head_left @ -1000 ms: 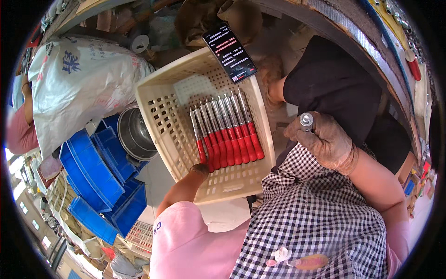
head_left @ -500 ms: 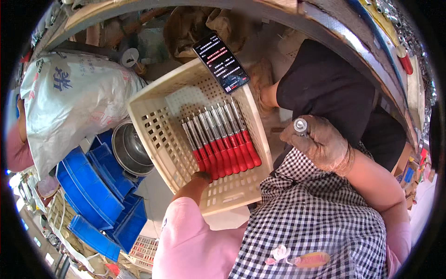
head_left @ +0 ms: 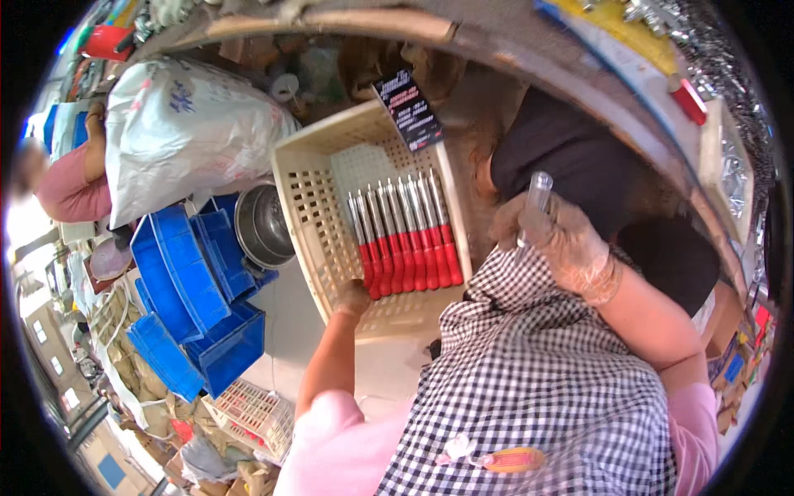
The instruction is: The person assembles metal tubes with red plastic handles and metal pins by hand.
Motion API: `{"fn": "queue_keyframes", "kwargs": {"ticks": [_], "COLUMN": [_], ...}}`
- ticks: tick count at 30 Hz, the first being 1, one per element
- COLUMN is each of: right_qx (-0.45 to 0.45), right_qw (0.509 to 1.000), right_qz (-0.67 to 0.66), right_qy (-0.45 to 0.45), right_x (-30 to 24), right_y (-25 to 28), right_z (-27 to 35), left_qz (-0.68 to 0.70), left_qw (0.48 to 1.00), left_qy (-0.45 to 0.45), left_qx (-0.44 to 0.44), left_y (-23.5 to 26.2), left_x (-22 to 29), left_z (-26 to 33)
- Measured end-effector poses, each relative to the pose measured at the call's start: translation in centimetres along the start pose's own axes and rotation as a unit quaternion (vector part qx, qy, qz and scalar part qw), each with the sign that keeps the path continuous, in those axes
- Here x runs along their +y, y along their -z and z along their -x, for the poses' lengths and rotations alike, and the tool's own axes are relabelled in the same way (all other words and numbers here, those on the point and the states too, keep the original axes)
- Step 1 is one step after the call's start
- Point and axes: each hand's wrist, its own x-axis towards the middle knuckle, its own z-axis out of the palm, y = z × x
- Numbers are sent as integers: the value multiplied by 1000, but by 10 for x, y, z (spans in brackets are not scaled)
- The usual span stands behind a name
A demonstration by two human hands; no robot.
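Note:
A row of several metal tubes with red grips (head_left: 409, 256) lies side by side in a cream plastic crate (head_left: 372, 325), metal ends pointing away from me. My left hand (head_left: 354, 296) reaches into the crate's near left part, at the grip end of the leftmost piece. Its fingers are mostly hidden, so I cannot tell whether they grip it. On the right, my gloved right hand (head_left: 566, 240) is closed around a shiny metal tube (head_left: 539, 192), held tilted above my lap, its upper end sticking out of the fingers. The glove is brownish and worn.
A phone (head_left: 411, 112) with text on its screen rests on the crate's far rim. To the left are a white sack (head_left: 186, 140), a metal pot (head_left: 263, 225) and blue bins (head_left: 178, 273). Another person's arm (head_left: 78, 178) shows beyond the sack. A worktable edge (head_left: 397, 23) curves across the far side.
The whole view has shifted. The metal tube in my right hand has turned from end-on to showing its length. My left hand stays by the left end of the row.

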Motion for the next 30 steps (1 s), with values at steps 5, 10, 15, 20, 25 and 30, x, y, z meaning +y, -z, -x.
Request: {"fn": "queue_keyframes", "kwargs": {"ticks": [5,10,15,20,25,30], "right_qx": [-28,-25,99,351,437,324], "right_qw": [997,983,974,917,824,939], "right_qz": [8,183,166,-44,-254,-88], "right_qy": [-68,19,121,184,255,75], "right_x": [-23,-50,-76,-111,-85,-93], "right_y": [27,58,102,158,196,218], "right_z": [51,108,180,245,267,284], "left_qz": [433,550,362,259,91,169], "left_qw": [837,711,712,737,794,867], "left_qy": [21,-297,-509,-522,-370,-196], "left_qx": [333,322,319,341,473,427], "left_y": [160,274,321,366,453,539], "left_x": [125,260,355,416,483,511], "left_z": [88,177,210,188,185,160]}}
